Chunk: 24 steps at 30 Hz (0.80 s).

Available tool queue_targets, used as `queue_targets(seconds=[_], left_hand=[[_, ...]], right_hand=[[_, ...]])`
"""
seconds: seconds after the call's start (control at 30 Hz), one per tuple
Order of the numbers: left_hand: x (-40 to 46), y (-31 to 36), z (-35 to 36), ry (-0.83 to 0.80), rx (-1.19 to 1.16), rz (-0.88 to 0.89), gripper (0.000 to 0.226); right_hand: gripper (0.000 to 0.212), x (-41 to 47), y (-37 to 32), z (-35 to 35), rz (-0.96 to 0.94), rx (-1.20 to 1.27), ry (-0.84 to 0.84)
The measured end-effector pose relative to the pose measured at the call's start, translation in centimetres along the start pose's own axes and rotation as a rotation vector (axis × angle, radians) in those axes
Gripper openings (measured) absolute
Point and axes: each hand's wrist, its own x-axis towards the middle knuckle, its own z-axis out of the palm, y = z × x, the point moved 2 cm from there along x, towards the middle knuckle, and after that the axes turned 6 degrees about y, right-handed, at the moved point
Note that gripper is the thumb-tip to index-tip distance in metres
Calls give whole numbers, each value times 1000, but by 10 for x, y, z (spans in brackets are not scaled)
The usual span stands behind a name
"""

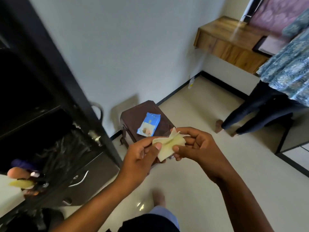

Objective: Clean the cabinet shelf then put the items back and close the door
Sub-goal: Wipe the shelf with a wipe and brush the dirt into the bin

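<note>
Left hand (142,153): grip closed on the left edge of a pale yellow wipe (168,144), thumb on top. Right hand (194,144): grip pinching the wipe's right edge. Wipe: held between both hands above the floor (209,181), partly unfolded. Blue wipe packet (148,125): flat on a brown stool (133,118), near its front edge. Dark cabinet (50,131): left, door open.

The wipe (168,144) was pale yellow; the packet (149,124) — blue and white — lay on a dark brown stool (133,114). The cabinet (50,97) was black, the wall desk (230,42) wood-grained brown.
</note>
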Motion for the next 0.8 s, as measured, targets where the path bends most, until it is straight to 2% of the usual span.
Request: queue_targets(seconds=[0.17,0.3,0.43,0.53,0.6,0.67,0.8], left_hand=[[-69,-11,-55,-64,-132,-220,32],[-109,-13,-108,-30,-156,-288,39],[-135,-27,-162,192,-95,-349,30],[-146,-42,-201,439,-33,-384,19],[-151,-55,-223,588,1,-391,16],[-151,-71,-243,690,9,-412,13],[-142,-97,-274,825,-249,-498,12]], right_hand=[[43,-55,14,56,44,-92,-14],[42,-77,23,116,58,-141,-74],[38,-78,38,182,45,-274,-95],[39,-70,64,229,-42,-512,-67],[40,-69,82,256,-161,-696,-73],[42,-69,95,285,-343,-758,-158],[68,-47,132,338,-572,-1004,-318]])
